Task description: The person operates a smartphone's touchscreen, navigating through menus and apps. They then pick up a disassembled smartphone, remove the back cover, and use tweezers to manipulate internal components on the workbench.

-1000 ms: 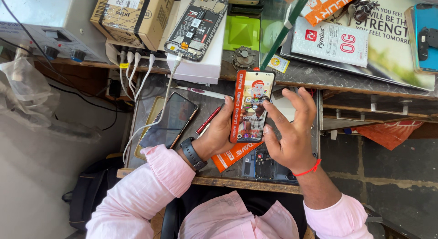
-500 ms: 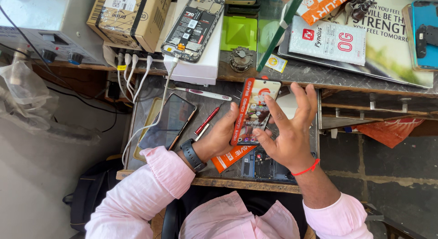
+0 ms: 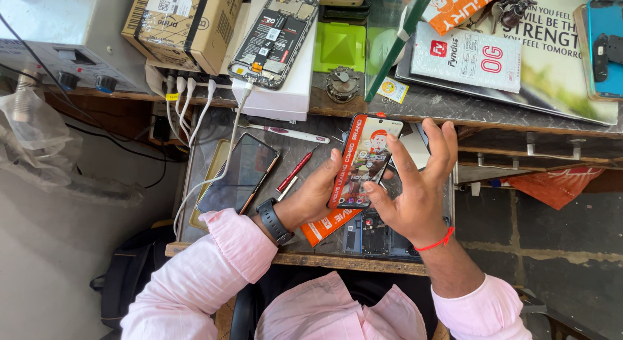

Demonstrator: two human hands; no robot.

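Cluttering the wooden workbench (image 3: 272, 259) (grey wall beside), phones surround a smartphone (image 3: 363, 161) gripped by left hand (image 3: 318, 197); right hand (image 3: 415, 197) fingers spread.

Pretty clearly a phone repair shop: cluttered counter (image 3: 415, 103) with an opened phone (image 3: 276, 36) showing its guts, a bench power supply (image 3: 58, 35) far left, white charging cables (image 3: 188, 100), a screwdriver (image 3: 295, 171) and cardboard boxes (image 3: 188, 25).

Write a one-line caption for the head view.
Left hand holds a smartphone over a cluttered repair bench; right hand touches its screen.
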